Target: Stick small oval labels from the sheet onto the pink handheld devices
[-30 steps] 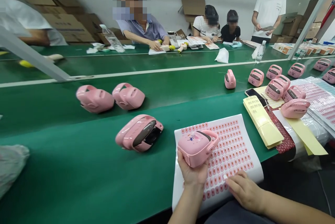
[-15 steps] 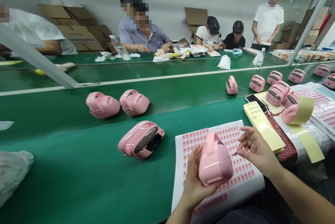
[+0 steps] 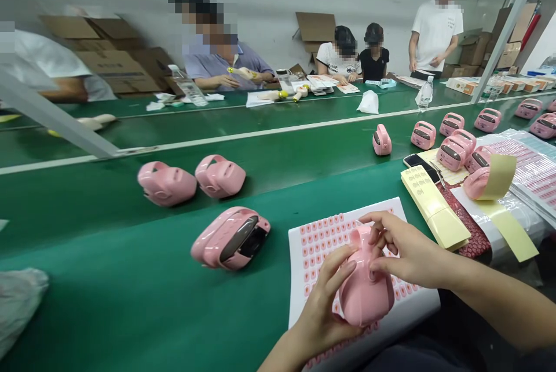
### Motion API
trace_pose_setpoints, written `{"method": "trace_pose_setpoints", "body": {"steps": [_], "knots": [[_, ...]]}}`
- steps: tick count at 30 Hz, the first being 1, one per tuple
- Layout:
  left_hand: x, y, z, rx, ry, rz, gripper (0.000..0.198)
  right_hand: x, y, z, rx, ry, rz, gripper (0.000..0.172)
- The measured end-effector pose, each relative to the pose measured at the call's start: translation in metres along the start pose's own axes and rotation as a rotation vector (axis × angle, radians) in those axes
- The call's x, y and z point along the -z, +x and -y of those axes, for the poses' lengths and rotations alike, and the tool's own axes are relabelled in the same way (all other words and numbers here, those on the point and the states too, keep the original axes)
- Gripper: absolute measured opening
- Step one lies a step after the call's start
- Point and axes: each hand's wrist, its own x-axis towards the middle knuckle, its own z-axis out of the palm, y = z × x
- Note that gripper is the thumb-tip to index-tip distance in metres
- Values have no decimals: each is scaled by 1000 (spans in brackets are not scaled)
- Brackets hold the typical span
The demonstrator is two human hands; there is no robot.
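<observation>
My left hand (image 3: 321,299) grips a small pink plastic case with a carry handle (image 3: 367,299) from its left side, holding it over a white sheet of small pink-and-red stickers (image 3: 414,302). At the top of the case, my right hand (image 3: 403,250) is closed about the handle, its thumb and fingers pressed against the pink plastic. Whether a sticker sits under those fingertips cannot be seen. Left of the sheet, another pink case (image 3: 230,239) with a dark front panel rests on the green table (image 3: 143,296).
Two pink cases (image 3: 167,183) stand farther back on the left. Several more cases (image 3: 456,149) are at the right, near a phone (image 3: 421,168), yellow sticker strips (image 3: 434,210) and stacked sheets (image 3: 525,163). A slanted metal post (image 3: 61,102) crosses the left. Several co-workers sit or stand opposite.
My right hand has moved left from beside the case onto its handle. The case has turned and tipped in my left hand. A co-worker opposite has raised a pale-and-yellow object.
</observation>
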Motion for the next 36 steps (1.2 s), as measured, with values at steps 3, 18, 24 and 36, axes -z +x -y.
{"method": "trace_pose_setpoints", "body": {"steps": [3,18,24,36], "knots": [[1,0,0,19,-8,0,93,-1,-1,-1,27,-65,-19,59],[4,2,-2,86,-64,-19,89,-22,-24,-25,580,-555,-123,70],[4,9,-11,96,-111,-26,84,1,-5,-37,449,-559,-147,69],[-6,-2,-5,680,-503,-835,56,1,63,-58,-147,190,43,40]]}}
